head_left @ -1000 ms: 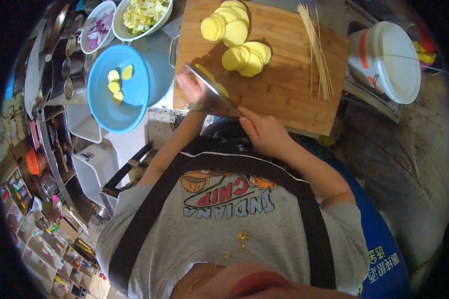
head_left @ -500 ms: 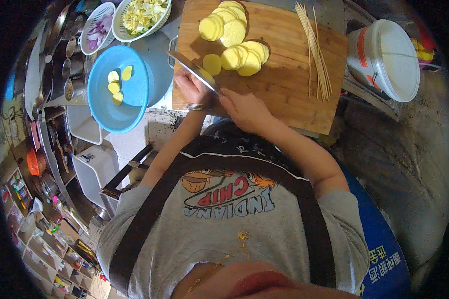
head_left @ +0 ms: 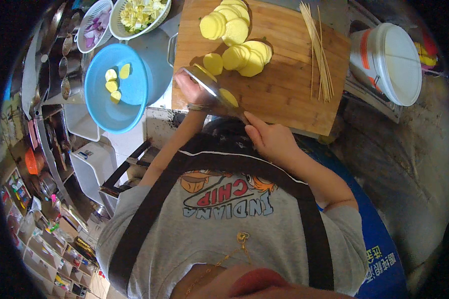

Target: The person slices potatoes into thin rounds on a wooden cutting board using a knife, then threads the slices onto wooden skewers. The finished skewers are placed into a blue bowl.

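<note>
My right hand (head_left: 269, 137) is closed round the handle of a kitchen knife (head_left: 209, 83), its blade slanting up and left across the near left part of the wooden cutting board (head_left: 284, 97). A yellow potato slice (head_left: 228, 97) lies against the blade near the handle. My left hand (head_left: 190, 88) is closed at the board's left edge on a piece of peeled potato (head_left: 204, 71), which the blade partly hides. Just beyond sits a single round slice (head_left: 213, 64). Overlapping potato slices (head_left: 245, 59) lie in a near pile, with another pile (head_left: 227, 22) farther back.
Several thin wooden skewers (head_left: 320, 60) lie on the board's right side. A blue basin (head_left: 142, 89) holding several potato pieces stands left, below baskets of chopped yellow-green vegetable (head_left: 139, 15) and purple onion (head_left: 97, 30). A white lidded bucket (head_left: 401, 65) stands right of the board.
My right hand has drawn the knife toward me and to the right. A potato slice now shows against the blade near the handle. My left hand has stayed about in place.
</note>
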A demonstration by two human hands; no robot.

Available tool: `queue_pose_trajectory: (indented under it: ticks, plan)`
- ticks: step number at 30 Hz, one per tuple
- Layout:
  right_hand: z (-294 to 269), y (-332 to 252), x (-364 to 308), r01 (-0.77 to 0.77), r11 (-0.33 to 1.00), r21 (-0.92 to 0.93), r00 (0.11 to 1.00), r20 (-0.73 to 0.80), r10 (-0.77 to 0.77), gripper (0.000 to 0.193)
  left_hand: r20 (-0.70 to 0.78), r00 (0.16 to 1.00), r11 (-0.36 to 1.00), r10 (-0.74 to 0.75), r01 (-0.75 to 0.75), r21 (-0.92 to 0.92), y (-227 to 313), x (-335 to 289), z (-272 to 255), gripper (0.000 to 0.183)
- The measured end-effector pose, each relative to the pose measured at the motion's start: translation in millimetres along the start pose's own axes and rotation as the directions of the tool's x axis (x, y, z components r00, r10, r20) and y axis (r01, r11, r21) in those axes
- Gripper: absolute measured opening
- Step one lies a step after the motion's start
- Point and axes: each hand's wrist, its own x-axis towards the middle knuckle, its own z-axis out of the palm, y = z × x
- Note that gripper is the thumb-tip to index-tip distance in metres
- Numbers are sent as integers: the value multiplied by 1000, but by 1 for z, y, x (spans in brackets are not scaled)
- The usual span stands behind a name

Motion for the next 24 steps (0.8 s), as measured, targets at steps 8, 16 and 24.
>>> queue_pose_trajectory:
  ticks: [8,16,24]
  plan:
    - [9,6,18,-31,964,262,999,-25,39,41,285,941,946,-181,88,311,47,3,-37,23]
    - [14,13,11,41,977,210,997,-67,-27,42,307,867,913,-392,407,15,31,6,-36,30]
    - [23,11,-5,12,999,-48,999,-31,-13,39,319,868,915,-380,404,-10,47,9,-35,36]
